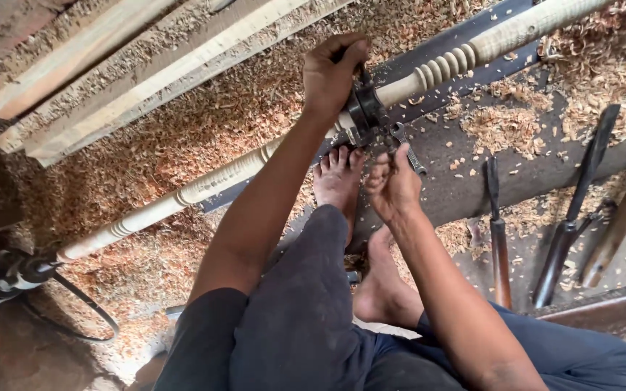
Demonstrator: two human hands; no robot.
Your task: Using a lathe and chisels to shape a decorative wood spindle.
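l hand (331,72) grips dark metal clamp (365,112) on pale turned wood spindle (226,174); r hand (394,187) holds wrench (404,145).

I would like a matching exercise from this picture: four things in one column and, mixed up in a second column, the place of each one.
Things:
1. left hand
2. right hand
3. chisels
4. planks

Places:
A. lying at the right among shavings
B. on top of the metal clamp around the spindle
C. upper left, beyond the spindle
D. below the clamp, at a wrench

Pairs: 1-B, 2-D, 3-A, 4-C
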